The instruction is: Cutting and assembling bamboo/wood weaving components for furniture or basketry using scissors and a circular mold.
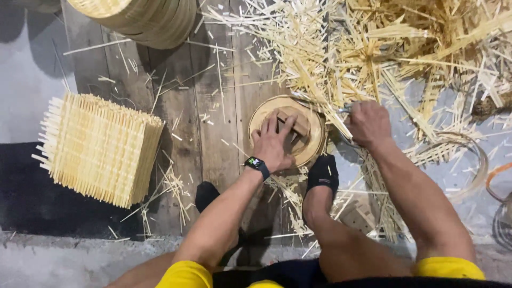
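At the far left a square stack of pale woven bamboo mats (98, 146) lies on the floor, partly over a black mat (32, 197), its slat ends sticking out along the left edge. Above and to the right of it, at the top edge, a pile of round pale bamboo hoops (144, 18) sits on the dark wooden floor planks (213, 122), which are scattered with thin splinters.

Near the middle, the left hand (273, 145), with a black smartwatch (256, 164) on its wrist, lies palm down on a round shallow bamboo frame (314, 120) standing on the planks; its fingers (272, 125) are spread and pressed flat on small brown wooden blocks (300, 127) set inside the ring. Just below the frame a foot in a black sock (322, 173) touches its lower edge, and a second black-socked foot (205, 194) rests on the planks further left.

To the right, just beside the frame's right rim, the right hand (368, 124) is closed in a fist, its fingers curled around a small metal tool (344, 110) of which only the tip shows; what kind of tool it is cannot be told. Behind and around this hand spreads a large heap of loose pale bamboo strips (405, 48). At the far right edge lie a curved bamboo band (477, 176) and an orange strap (498, 173)
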